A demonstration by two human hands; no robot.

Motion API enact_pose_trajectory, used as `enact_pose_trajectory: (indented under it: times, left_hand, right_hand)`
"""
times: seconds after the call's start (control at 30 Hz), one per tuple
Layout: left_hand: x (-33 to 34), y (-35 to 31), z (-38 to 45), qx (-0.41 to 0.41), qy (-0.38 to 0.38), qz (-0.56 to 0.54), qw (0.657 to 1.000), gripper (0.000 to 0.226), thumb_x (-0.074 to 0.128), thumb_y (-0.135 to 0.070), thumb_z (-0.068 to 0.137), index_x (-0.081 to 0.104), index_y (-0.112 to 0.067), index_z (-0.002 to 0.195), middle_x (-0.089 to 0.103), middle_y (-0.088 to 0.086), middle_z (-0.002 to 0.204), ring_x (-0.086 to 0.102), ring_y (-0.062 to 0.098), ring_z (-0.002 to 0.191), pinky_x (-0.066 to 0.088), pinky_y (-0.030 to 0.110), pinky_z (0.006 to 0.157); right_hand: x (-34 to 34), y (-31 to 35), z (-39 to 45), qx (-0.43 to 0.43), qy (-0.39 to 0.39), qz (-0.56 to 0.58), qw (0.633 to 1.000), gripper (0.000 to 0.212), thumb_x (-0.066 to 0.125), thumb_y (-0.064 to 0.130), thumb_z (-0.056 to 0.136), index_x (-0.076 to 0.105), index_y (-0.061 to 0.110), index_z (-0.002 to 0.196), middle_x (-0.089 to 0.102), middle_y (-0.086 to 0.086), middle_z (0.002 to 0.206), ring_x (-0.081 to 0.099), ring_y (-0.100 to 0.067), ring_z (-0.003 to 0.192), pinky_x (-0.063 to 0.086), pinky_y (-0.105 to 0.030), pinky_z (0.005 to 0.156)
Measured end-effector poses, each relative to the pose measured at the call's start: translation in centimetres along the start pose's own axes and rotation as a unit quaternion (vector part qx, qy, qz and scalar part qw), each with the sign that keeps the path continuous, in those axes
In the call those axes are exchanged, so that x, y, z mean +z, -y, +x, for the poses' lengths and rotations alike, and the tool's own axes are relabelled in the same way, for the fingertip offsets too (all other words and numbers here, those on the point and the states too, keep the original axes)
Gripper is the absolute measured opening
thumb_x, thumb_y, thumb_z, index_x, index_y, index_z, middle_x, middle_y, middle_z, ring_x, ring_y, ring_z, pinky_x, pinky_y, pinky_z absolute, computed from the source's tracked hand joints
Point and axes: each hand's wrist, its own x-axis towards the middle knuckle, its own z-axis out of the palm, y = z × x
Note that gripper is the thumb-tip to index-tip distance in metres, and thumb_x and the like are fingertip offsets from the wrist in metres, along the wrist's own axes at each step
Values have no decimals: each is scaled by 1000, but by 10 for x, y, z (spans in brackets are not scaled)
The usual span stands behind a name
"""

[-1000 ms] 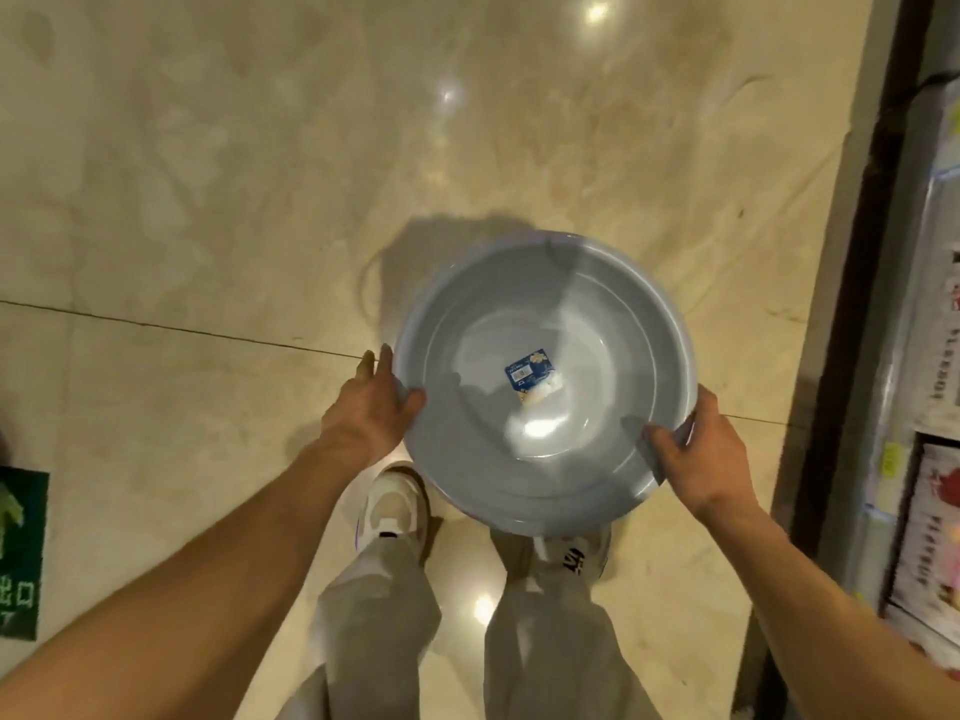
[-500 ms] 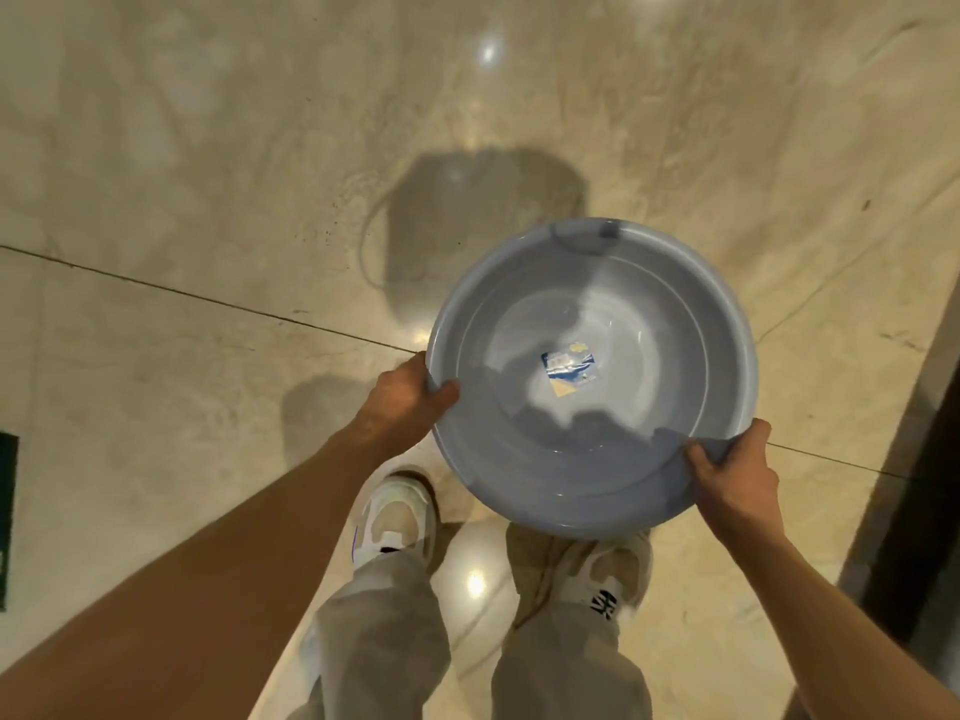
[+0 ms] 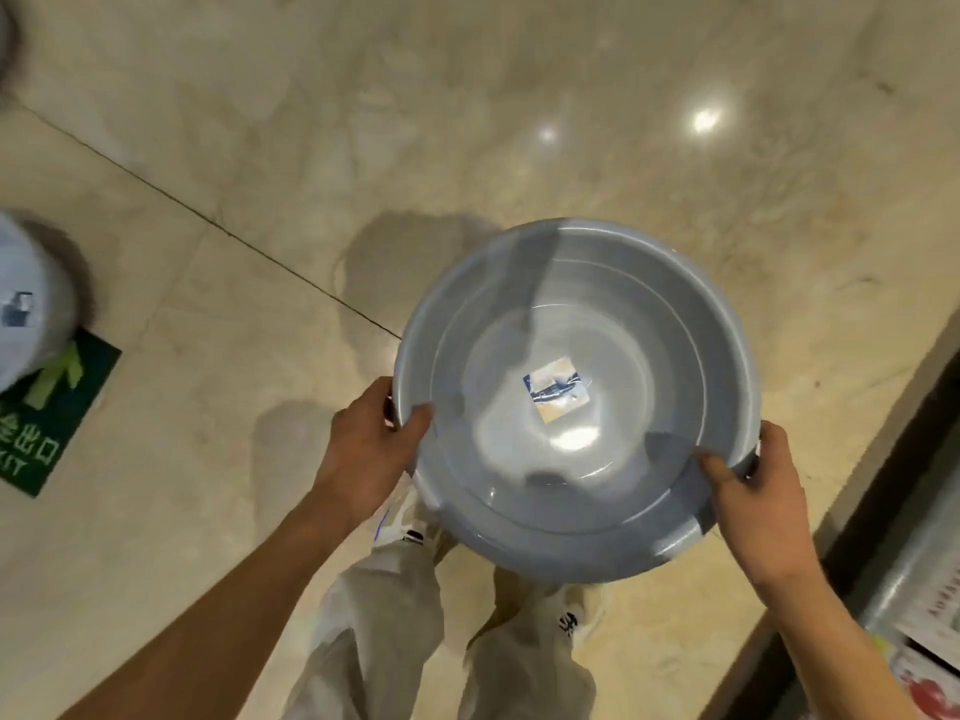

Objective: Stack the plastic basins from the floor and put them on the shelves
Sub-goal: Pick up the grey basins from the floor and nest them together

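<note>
Since half a second ago the view has swung: a second basin (image 3: pixel 23 298) and a green exit sign (image 3: pixel 49 413) on the floor have come into sight at 9 o'clock, and the shelf edge (image 3: pixel 924 579) has returned at 4 o'clock. The grey-blue basin (image 3: pixel 576 397) held in front of the body now sits a little lower and nearer the middle of the frame, and its grip is unchanged.

The left hand (image 3: pixel 363 454) clamps the basin's rim at its 9 o'clock side, thumb over the inner lip and fingers curled beneath. The right hand (image 3: pixel 758 491) grips the rim at about 4 o'clock, thumb laid inside and the rest wrapped around the outer wall. The basin is carried off the floor, mouth up and tilted slightly toward the person. A second rim line shows along its near edge, so it may be more than one basin nested, though that cannot be told for sure. A small blue and white label (image 3: pixel 556 389) is stuck at the centre of the bottom.

Below the basin, at 6 o'clock, stand pale trousers (image 3: pixel 384 636) and light shoes (image 3: pixel 571 615) on the beige marble floor (image 3: pixel 467 122). The second basin at the left edge is blurred, rests on the floor beside the sign, and also carries a small label.
</note>
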Motion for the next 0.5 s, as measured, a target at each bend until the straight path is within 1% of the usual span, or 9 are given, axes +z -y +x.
enact_pose_trajectory:
  times: [0.03, 0.1, 0.17, 0.23, 0.3, 0.37, 0.43, 0.5]
  left_hand:
    - [-24, -4, -14, 0, -20, -34, 999, 16, 64, -37, 92, 64, -25, 102, 71, -3, 86, 70, 10, 72, 56, 19, 62]
    - [-74, -10, -43, 9, -63, -83, 995, 11, 64, -33, 93, 64, -29, 103, 72, -7, 86, 70, 4, 76, 54, 14, 62]
    - [-124, -13, -70, 16, -108, -117, 987, 12, 64, -30, 94, 63, -32, 105, 71, -17, 92, 69, 2, 77, 53, 11, 59]
    - [-175, -12, -96, 9, -146, -150, 978, 14, 63, -28, 95, 63, -34, 107, 71, -22, 94, 71, 3, 75, 55, 13, 57]
    - [-227, -6, -118, -2, -177, -172, 969, 15, 63, -29, 94, 64, -35, 107, 72, -21, 93, 72, 7, 72, 56, 16, 56]
    - [-277, 5, -134, -15, -204, -191, 960, 18, 63, -30, 93, 63, -38, 109, 72, -23, 92, 73, 8, 69, 56, 16, 55]
    - [-324, 20, -143, -26, -239, -210, 948, 20, 64, -29, 93, 63, -40, 109, 72, -27, 92, 73, 6, 70, 56, 15, 55]
    - [-364, 40, -150, -40, -268, -224, 936, 20, 64, -27, 93, 63, -40, 108, 71, -29, 91, 72, 3, 71, 55, 15, 55]
  right_hand:
    - [-2, 25, -15, -20, 2, 6, 1000, 33, 62, 17, 96, 46, 24, 124, 61, 7, 95, 60, -13, 84, 45, -27, 62]
    - [1, 73, -46, -49, 11, 17, 999, 33, 63, 18, 95, 48, 29, 122, 63, 7, 96, 62, -14, 86, 49, -32, 65]
    - [10, 120, -78, -66, 29, 25, 997, 36, 64, 20, 94, 48, 30, 125, 64, 7, 100, 63, -17, 89, 52, -37, 71]
    - [24, 164, -109, -78, 48, 27, 995, 38, 65, 20, 93, 50, 31, 127, 67, 5, 102, 65, -19, 91, 54, -41, 74]
    - [40, 206, -138, -97, 68, 24, 993, 38, 67, 18, 91, 54, 35, 123, 71, 0, 98, 68, -25, 88, 57, -44, 71]
    - [61, 247, -161, -124, 85, 8, 989, 41, 70, 16, 89, 56, 37, 121, 73, -1, 93, 70, -27, 86, 56, -43, 69]
    - [88, 295, -181, -156, 105, -4, 982, 43, 71, 14, 88, 57, 36, 122, 74, 2, 90, 71, -25, 86, 55, -40, 69]
    - [121, 338, -198, -188, 134, -26, 973, 42, 71, 16, 89, 56, 37, 122, 74, 10, 90, 72, -22, 84, 57, -42, 68]
